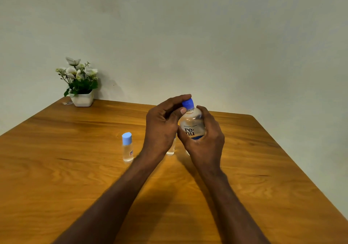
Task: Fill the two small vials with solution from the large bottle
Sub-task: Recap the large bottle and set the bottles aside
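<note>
a wooden table (pixel 75 168) with an orange-brown grain and rounded far corners stands against a pale wall; a small vial (pixel 127 147) with a light blue cap stands upright on it near the middle; a second vial (pixel 171 150), mostly hidden, stands to its right; a white flower pot (pixel 82 98) sits at the far left corner

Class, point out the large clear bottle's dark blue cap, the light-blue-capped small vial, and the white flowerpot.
Dark blue cap (pixel 188 103), head view, its side.
Light-blue-capped small vial (pixel 127 150), head view, clear body.
White flowerpot (pixel 82 99), head view, front wall.
</note>
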The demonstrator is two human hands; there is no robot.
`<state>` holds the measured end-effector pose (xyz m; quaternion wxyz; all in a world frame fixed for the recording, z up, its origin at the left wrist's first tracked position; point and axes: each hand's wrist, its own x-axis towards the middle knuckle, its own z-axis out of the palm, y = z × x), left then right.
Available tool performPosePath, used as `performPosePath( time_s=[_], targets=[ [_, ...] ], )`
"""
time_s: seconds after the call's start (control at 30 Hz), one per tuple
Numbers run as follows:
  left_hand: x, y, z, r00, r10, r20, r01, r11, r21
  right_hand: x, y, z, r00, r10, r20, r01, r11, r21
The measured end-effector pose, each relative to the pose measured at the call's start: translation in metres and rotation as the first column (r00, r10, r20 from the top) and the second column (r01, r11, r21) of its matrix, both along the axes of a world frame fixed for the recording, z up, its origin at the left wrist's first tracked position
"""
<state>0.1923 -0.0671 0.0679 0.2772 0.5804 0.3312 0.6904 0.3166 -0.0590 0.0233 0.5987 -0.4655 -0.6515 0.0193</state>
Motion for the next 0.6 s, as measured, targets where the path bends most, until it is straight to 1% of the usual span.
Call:
performPosePath(
  time_s=[0.07,0.13,0.33,0.6],
  targets=[
    [0.002,-0.001,0.002,0.999,-0.037,-0.014,0.037,0.999,-0.008,-0.001,0.000,0.000,1.000,-0.021,-0.021,0.021,1.000,0.008],
    [-0.001,0.001,0.003,0.996,-0.058,-0.060,0.059,0.998,0.008,-0.002,-0.001,0.001,0.999,-0.040,-0.018,0.040,0.999,0.013],
    [-0.015,0.008,0.002,0.980,-0.022,-0.197,0.031,0.999,0.044,-0.004,0.001,-0.002,0.996,-0.074,0.048,0.074,0.997,-0.009],
    [-0.014,0.007,-0.005,0.986,-0.008,-0.165,0.012,1.000,0.025,-0.009,-0.002,-0.005,0.998,-0.049,0.049,0.050,0.998,-0.029]
  ],
)
